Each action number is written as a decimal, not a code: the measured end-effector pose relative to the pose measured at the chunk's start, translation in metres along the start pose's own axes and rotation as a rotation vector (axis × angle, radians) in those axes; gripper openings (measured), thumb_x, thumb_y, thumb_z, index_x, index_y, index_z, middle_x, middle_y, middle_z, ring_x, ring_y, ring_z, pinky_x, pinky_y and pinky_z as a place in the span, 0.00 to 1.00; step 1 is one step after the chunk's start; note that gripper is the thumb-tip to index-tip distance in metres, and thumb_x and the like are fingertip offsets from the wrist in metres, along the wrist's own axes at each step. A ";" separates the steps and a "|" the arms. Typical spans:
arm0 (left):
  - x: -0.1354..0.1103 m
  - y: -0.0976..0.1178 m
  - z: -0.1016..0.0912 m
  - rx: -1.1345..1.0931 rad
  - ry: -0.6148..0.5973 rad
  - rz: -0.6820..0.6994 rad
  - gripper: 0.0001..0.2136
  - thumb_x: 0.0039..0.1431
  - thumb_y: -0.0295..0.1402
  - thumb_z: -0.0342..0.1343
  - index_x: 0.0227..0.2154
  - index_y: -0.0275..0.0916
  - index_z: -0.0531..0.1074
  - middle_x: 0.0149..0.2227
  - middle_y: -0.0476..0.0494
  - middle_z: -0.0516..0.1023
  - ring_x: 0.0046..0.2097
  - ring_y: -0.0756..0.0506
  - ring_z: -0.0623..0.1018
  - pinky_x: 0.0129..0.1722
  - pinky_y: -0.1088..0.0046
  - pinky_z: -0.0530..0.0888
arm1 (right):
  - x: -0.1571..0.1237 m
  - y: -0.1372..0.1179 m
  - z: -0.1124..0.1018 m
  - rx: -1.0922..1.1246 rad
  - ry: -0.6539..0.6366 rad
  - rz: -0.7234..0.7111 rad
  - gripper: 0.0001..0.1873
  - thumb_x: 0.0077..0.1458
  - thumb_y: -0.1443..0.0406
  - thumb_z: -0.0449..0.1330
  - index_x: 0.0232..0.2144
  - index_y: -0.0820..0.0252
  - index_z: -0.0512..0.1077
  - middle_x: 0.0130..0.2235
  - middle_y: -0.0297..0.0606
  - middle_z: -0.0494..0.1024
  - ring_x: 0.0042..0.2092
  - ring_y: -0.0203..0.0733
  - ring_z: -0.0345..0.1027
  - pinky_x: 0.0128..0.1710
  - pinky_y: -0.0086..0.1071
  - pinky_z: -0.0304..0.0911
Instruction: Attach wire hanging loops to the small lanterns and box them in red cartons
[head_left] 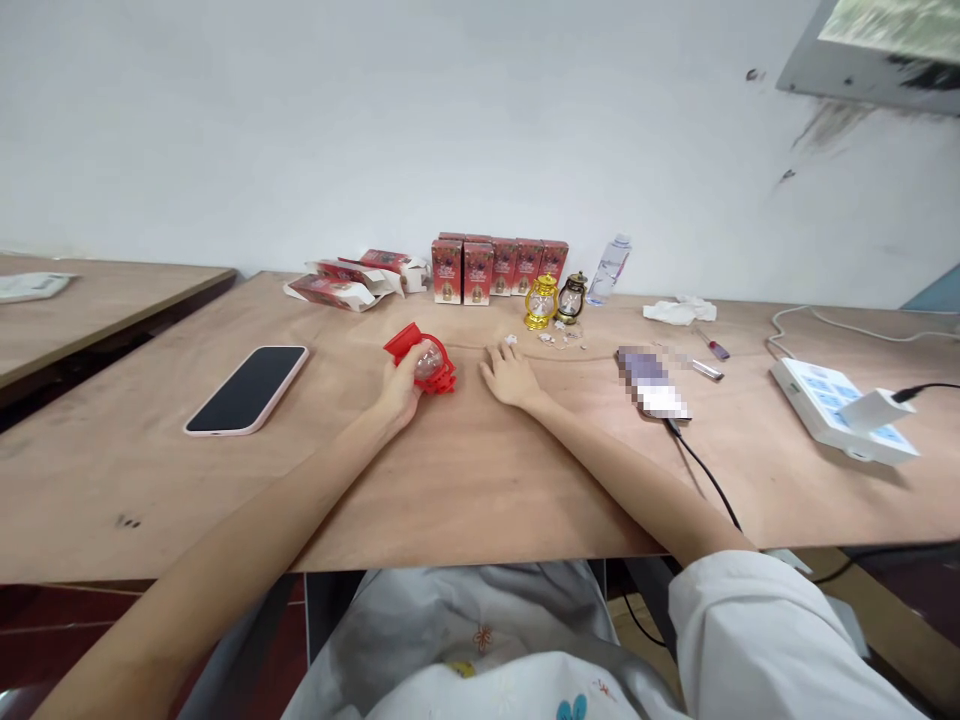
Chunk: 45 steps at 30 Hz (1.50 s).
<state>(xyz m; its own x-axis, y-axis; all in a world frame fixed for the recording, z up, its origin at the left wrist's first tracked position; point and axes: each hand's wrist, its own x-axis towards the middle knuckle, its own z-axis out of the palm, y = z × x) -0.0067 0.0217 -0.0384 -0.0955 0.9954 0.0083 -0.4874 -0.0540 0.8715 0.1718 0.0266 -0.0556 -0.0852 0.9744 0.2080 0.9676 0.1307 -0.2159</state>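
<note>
A small red lantern [442, 378] with a clear globe lies tilted on its side in my left hand [403, 385], whose fingers wrap round it just above the table. My right hand [513, 378] rests flat on the wood to the right of the lantern, fingers spread and holding nothing. Beyond its fingertips lie small white bits [546, 338]. Behind them stand a gold lantern [541, 302] and a dark bronze lantern [571, 298], both upright and side by side.
Several upright red boxes [478, 275] stand near the wall, with opened boxes [337, 290] left of them. A clear bottle [609, 270] leans beside the lanterns. One phone [247, 390] lies left; a plugged-in phone [652, 383] and a power strip [832, 405] lie right.
</note>
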 end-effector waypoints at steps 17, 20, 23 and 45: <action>-0.010 0.000 0.005 0.323 -0.028 0.399 0.16 0.36 0.38 0.70 0.29 0.39 0.73 0.32 0.45 0.79 0.39 0.43 0.79 0.44 0.65 0.75 | -0.093 -0.021 -0.016 0.070 0.014 -0.388 0.21 0.56 0.77 0.50 0.46 0.63 0.75 0.51 0.49 0.77 0.54 0.49 0.70 0.53 0.41 0.68; -0.014 0.000 0.005 0.452 -0.086 0.430 0.17 0.35 0.36 0.71 0.29 0.37 0.74 0.34 0.44 0.79 0.41 0.42 0.78 0.47 0.64 0.75 | -0.088 -0.013 -0.015 0.111 0.078 -0.446 0.17 0.58 0.76 0.50 0.40 0.59 0.77 0.45 0.46 0.79 0.49 0.48 0.70 0.49 0.42 0.69; -0.017 0.000 0.005 0.505 -0.135 0.427 0.16 0.35 0.35 0.71 0.30 0.37 0.75 0.34 0.44 0.79 0.41 0.42 0.78 0.46 0.64 0.75 | -0.083 -0.007 -0.014 0.252 0.113 -0.477 0.13 0.59 0.74 0.53 0.38 0.59 0.76 0.42 0.43 0.79 0.45 0.47 0.68 0.48 0.42 0.68; -0.014 -0.006 0.000 0.572 -0.220 0.482 0.18 0.37 0.37 0.71 0.33 0.38 0.75 0.39 0.42 0.80 0.44 0.41 0.78 0.48 0.63 0.75 | -0.086 0.010 -0.017 0.387 0.111 -0.657 0.10 0.63 0.67 0.51 0.39 0.58 0.72 0.39 0.43 0.78 0.44 0.45 0.71 0.46 0.40 0.69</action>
<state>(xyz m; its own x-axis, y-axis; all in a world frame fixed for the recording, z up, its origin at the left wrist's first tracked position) -0.0025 0.0080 -0.0437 0.0207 0.8682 0.4957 0.0929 -0.4953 0.8637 0.1932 -0.0586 -0.0597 -0.5697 0.6532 0.4988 0.5727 0.7508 -0.3290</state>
